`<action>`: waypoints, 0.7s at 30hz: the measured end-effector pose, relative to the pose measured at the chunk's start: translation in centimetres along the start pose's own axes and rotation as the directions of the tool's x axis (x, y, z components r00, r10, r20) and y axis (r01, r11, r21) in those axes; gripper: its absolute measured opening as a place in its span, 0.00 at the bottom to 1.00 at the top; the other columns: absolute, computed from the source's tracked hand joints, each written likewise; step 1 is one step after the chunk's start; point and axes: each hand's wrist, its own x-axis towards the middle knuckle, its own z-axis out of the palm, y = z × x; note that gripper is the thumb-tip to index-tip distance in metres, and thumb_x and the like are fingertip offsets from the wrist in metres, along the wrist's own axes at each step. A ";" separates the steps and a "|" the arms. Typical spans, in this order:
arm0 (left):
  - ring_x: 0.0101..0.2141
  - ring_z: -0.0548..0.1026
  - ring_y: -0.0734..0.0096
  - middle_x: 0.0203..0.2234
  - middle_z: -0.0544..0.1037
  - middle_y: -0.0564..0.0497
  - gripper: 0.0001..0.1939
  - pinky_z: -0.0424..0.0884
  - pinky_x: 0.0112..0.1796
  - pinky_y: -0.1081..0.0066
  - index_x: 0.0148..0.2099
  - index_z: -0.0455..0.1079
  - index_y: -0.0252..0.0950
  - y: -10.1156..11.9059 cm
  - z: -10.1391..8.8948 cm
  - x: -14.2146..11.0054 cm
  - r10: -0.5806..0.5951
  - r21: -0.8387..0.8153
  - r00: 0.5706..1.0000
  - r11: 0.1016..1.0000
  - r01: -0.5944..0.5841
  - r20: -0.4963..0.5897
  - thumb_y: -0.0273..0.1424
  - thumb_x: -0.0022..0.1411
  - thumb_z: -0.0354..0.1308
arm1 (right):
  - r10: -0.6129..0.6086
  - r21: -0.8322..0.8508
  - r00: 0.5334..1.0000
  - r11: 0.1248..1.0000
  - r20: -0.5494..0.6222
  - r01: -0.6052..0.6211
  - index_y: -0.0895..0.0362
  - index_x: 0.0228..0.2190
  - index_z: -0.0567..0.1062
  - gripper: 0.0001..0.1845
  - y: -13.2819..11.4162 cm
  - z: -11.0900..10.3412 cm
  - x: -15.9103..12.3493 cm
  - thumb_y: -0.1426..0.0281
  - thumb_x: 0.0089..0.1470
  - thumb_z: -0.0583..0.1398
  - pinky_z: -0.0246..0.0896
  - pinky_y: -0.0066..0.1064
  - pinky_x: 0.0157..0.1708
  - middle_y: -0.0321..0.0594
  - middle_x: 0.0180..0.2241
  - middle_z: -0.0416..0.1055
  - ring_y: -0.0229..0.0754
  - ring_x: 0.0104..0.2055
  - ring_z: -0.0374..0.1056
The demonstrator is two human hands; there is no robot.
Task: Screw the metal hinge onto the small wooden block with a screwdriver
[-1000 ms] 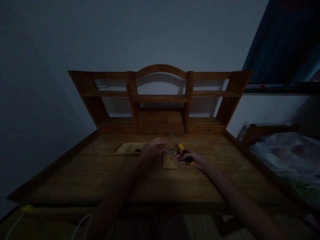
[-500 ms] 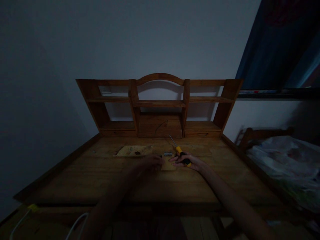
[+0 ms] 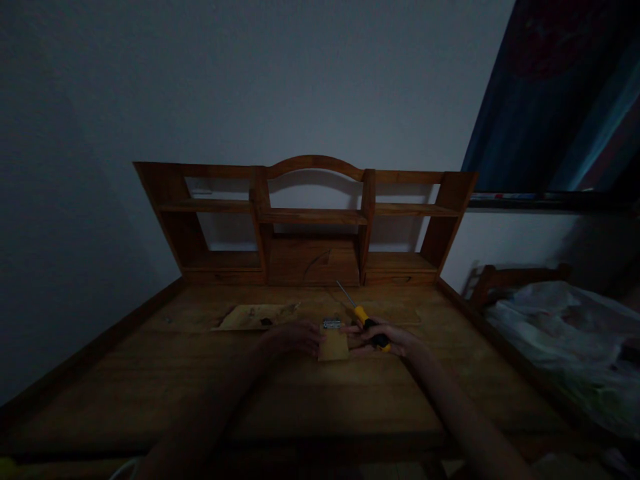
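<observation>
A small, pale wooden board (image 3: 333, 345) is at the middle of the desk, with a silvery metal piece that looks like a hinge (image 3: 331, 323) along its far edge. The fingers of my left hand (image 3: 300, 338) close on the board's left edge. In my right hand (image 3: 393, 338) lies a screwdriver (image 3: 361, 313) with a yellow and black handle, its shaft pointing away and to the left. Fingertips of that same hand reach the board's right edge. Dim light blurs the finer details of the fingers.
A flat, torn-looking pale strip (image 3: 255, 316) lies on the wooden desk (image 3: 200, 373), left of the hands. A wooden shelf unit (image 3: 314, 216) stands along the back. White plastic bags (image 3: 555, 333) are piled at the right, beyond the desk's raised edge.
The view has shifted, so the desk and shelf sit slightly lower and further left. Both hands stay at the board, and the screwdriver remains in my right hand.
</observation>
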 end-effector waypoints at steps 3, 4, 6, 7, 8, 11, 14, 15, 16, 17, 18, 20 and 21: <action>0.31 0.77 0.62 0.30 0.79 0.45 0.19 0.72 0.39 0.64 0.37 0.75 0.32 -0.5 -0.3 0.1 0.022 -0.037 1.000 0.999 -0.022 0.005 0.37 0.46 0.74 | 0.039 -0.097 0.998 0.994 -0.039 -0.043 0.58 0.43 0.69 0.22 -2.3 -0.8 -1.2 0.72 0.46 0.67 0.73 0.31 0.36 0.52 0.53 0.70 0.50 0.52 0.71; 0.32 0.78 0.61 0.31 0.79 0.44 0.19 0.72 0.41 0.62 0.38 0.74 0.32 -0.6 -0.4 0.1 0.034 -0.053 0.999 0.998 -0.034 0.002 0.36 0.46 0.74 | 0.058 -0.159 0.996 0.985 -0.067 -0.068 0.57 0.43 0.69 0.21 -3.5 -1.0 -1.5 0.67 0.48 0.66 0.69 0.24 0.26 0.51 0.50 0.72 0.46 0.44 0.75; 0.33 0.78 0.59 0.31 0.79 0.44 0.21 0.71 0.42 0.59 0.39 0.73 0.31 -0.9 -0.7 0.4 0.037 -0.072 0.999 0.997 -0.037 -0.005 0.36 0.46 0.74 | 0.048 -0.352 0.990 0.932 -0.132 -0.093 0.58 0.40 0.70 0.19 -6.7 -1.0 -1.9 0.61 0.51 0.66 0.55 0.21 0.14 0.47 0.38 0.77 0.34 0.22 0.68; 0.32 0.78 0.58 0.31 0.79 0.43 0.22 0.71 0.43 0.57 0.39 0.72 0.30 -1.0 -0.8 0.6 0.030 -0.076 1.000 0.997 -0.030 -0.001 0.37 0.46 0.74 | 0.039 -0.452 0.987 0.885 -0.155 -0.106 0.59 0.39 0.72 0.19 -8.6 -0.7 -2.0 0.58 0.52 0.65 0.49 0.21 0.11 0.42 0.31 0.76 0.30 0.16 0.61; 0.32 0.78 0.56 0.30 0.79 0.43 0.22 0.70 0.44 0.56 0.39 0.72 0.30 -1.1 -0.9 0.8 0.019 -0.077 1.000 0.997 -0.018 0.013 0.37 0.46 0.73 | 0.011 -0.555 0.985 0.825 -0.170 -0.105 0.59 0.37 0.73 0.20 -10.6 -0.1 -2.0 0.55 0.52 0.64 0.43 0.21 0.10 0.37 0.26 0.73 0.28 0.14 0.55; 0.34 0.78 0.52 0.29 0.79 0.43 0.23 0.68 0.47 0.52 0.39 0.71 0.30 -1.4 -1.2 1.1 -0.002 -0.084 0.999 0.996 0.007 0.053 0.38 0.46 0.74 | -0.142 -0.805 0.979 0.592 -0.148 -0.036 0.59 0.34 0.76 0.23 -16.7 2.7 -1.9 0.49 0.53 0.62 0.43 0.22 0.13 0.32 0.20 0.65 0.28 0.16 0.53; 0.38 0.79 0.49 0.31 0.79 0.43 0.23 0.66 0.50 0.50 0.40 0.70 0.31 -1.6 -1.3 1.0 0.016 -0.130 0.999 0.991 -0.010 0.045 0.36 0.45 0.74 | -0.326 -0.930 0.930 0.364 -0.170 -0.043 0.55 0.41 0.79 0.26 -20.6 5.6 -1.5 0.47 0.51 0.62 0.48 0.25 0.17 0.35 0.23 0.68 0.31 0.20 0.56; 0.38 0.79 0.48 0.32 0.79 0.43 0.23 0.66 0.50 0.50 0.40 0.70 0.31 -1.6 -1.3 0.9 0.025 -0.158 0.999 0.987 -0.020 0.029 0.34 0.45 0.74 | -0.361 -0.954 0.920 0.296 -0.149 -0.039 0.55 0.41 0.79 0.27 -21.2 6.3 -1.3 0.47 0.51 0.62 0.49 0.26 0.19 0.36 0.25 0.70 0.33 0.21 0.58; 0.39 0.79 0.48 0.32 0.79 0.43 0.23 0.66 0.51 0.49 0.40 0.69 0.31 -1.6 -1.3 0.7 0.037 -0.188 0.999 0.982 -0.033 0.018 0.33 0.44 0.74 | -0.397 -0.972 0.911 0.233 -0.110 -0.016 0.54 0.41 0.79 0.26 -21.4 6.9 -1.0 0.47 0.51 0.62 0.52 0.27 0.21 0.37 0.27 0.72 0.34 0.23 0.61; 0.40 0.79 0.47 0.33 0.79 0.43 0.24 0.66 0.51 0.49 0.41 0.69 0.31 -1.6 -1.2 0.5 0.044 -0.214 0.999 0.976 -0.038 0.023 0.33 0.44 0.74 | -0.438 -0.985 0.897 0.174 -0.061 0.017 0.54 0.40 0.80 0.25 -21.4 7.3 -0.7 0.48 0.51 0.62 0.54 0.28 0.24 0.39 0.30 0.73 0.37 0.26 0.64; 0.40 0.79 0.46 0.33 0.79 0.42 0.24 0.65 0.51 0.48 0.41 0.69 0.31 -1.6 -1.1 0.3 0.056 -0.237 0.998 0.970 -0.045 0.039 0.33 0.45 0.74 | -0.483 -0.992 0.876 0.119 -0.017 0.047 0.54 0.39 0.79 0.24 -21.2 7.7 -0.4 0.49 0.50 0.63 0.57 0.29 0.27 0.39 0.33 0.74 0.39 0.30 0.66; 0.41 0.79 0.44 0.35 0.79 0.40 0.23 0.65 0.52 0.46 0.42 0.69 0.30 -1.5 -1.0 0.1 0.101 -0.275 0.991 0.959 -0.074 0.083 0.36 0.48 0.72 | -0.585 -0.996 0.809 0.026 0.051 0.082 0.55 0.36 0.78 0.21 -20.5 8.2 0.4 0.51 0.48 0.66 0.59 0.31 0.33 0.40 0.34 0.75 0.42 0.35 0.68; 0.42 0.78 0.44 0.35 0.79 0.39 0.23 0.64 0.52 0.46 0.43 0.70 0.30 -1.5 -0.9 0.0 0.120 -0.286 0.988 0.954 -0.086 0.102 0.37 0.50 0.71 | -0.637 -0.996 0.768 -0.009 0.071 0.086 0.55 0.35 0.77 0.21 -20.1 8.5 0.8 0.52 0.47 0.67 0.59 0.32 0.34 0.39 0.34 0.75 0.43 0.36 0.68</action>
